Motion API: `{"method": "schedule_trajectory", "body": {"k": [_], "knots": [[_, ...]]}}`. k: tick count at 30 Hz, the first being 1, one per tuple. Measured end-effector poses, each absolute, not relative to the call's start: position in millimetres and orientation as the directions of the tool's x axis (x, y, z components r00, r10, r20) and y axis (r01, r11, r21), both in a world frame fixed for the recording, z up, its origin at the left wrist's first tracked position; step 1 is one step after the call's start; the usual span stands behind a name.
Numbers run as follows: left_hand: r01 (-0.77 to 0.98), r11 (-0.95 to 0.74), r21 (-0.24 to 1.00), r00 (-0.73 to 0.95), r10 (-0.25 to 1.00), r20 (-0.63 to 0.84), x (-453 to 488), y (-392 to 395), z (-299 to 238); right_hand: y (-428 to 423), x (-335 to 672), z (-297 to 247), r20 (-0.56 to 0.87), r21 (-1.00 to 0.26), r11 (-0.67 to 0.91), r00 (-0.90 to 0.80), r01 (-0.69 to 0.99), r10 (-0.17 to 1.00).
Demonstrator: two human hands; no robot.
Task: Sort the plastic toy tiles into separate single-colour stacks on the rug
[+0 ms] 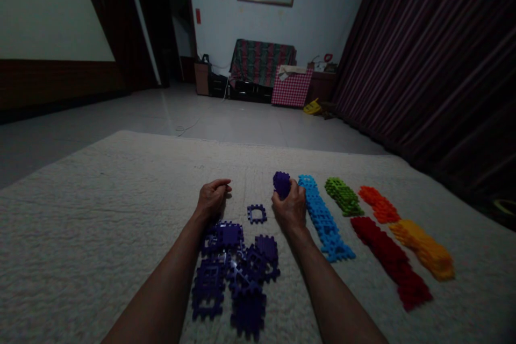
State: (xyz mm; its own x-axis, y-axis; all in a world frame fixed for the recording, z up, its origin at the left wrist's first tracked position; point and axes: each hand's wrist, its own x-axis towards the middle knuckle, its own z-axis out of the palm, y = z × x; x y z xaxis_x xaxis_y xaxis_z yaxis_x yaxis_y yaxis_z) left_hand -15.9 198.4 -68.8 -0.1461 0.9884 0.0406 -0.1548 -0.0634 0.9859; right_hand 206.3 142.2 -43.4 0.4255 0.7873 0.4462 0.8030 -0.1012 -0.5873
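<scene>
My right hand point(289, 208) is closed around a purple interlocking tile point(281, 183), held upright just left of the far end of a blue tile row point(323, 219). My left hand point(212, 197) rests on the cream rug point(100, 215) with its fingers curled in and nothing visible inside. One purple tile point(257, 214) lies flat between the two hands. A loose heap of several purple tiles point(236, 274) sits between my forearms, close to me.
To the right of the blue row lie sorted rows of green point(343, 196), orange point(379, 204), red point(391, 260) and yellow tiles point(423, 247). Dark striped curtains hang at the right. A covered sofa point(262, 62) stands at the far wall beyond bare floor.
</scene>
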Motion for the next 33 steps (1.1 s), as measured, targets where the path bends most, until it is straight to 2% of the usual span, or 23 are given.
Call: {"method": "schedule_trajectory", "body": {"k": [19, 33], "knots": [[-0.137, -0.033, 0.99, -0.17, 0.985, 0.009, -11, 187, -48, 151, 211, -53, 0.487, -0.516, -0.14, 0.423, 0.845, 0.764], [-0.153, -0.044, 0.987, -0.154, 0.988, 0.02, -15, 195, -62, 144, 209, -48, 0.482, -0.548, -0.129, 0.438, 0.826, 0.759]]}}
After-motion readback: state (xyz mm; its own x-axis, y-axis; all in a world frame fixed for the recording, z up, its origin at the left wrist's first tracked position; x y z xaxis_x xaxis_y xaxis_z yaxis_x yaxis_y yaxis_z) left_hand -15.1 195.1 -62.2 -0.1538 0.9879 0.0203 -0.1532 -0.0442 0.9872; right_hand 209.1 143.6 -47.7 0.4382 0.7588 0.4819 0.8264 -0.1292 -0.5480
